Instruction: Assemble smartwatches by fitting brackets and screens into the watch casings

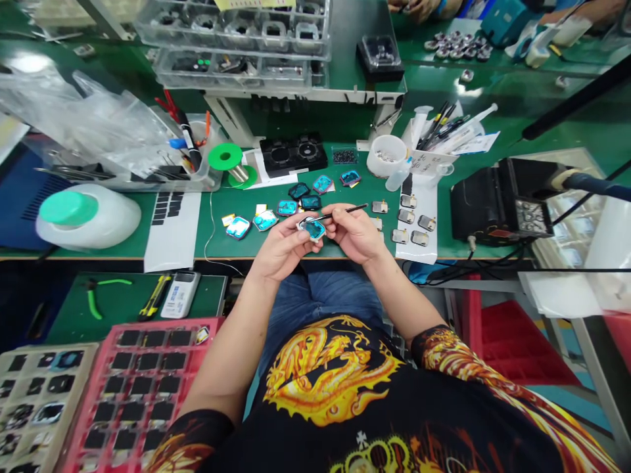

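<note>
My left hand [282,248] is closed on a small smartwatch case [314,228] with a blue face, held just above the front edge of the green bench. In my right hand [355,235] is a thin black pen-like tool [357,209], its tip at the upper rim of the case. I cannot tell the tool's exact kind. Behind my hands lie several similar blue-faced cases, among them a white-rimmed case [265,220] and a darker case [310,202]. To the right of my right hand, several small grey modules [420,238] lie on and beside a white sheet [417,253].
A green solder spool [225,156], a black fixture [294,155] and a white cup [385,156] stand behind. At right is a black machine [500,197]; at left, a white bottle [89,217]. A red tray [135,322] sits lower left. Another person's hand [419,9] shows beyond.
</note>
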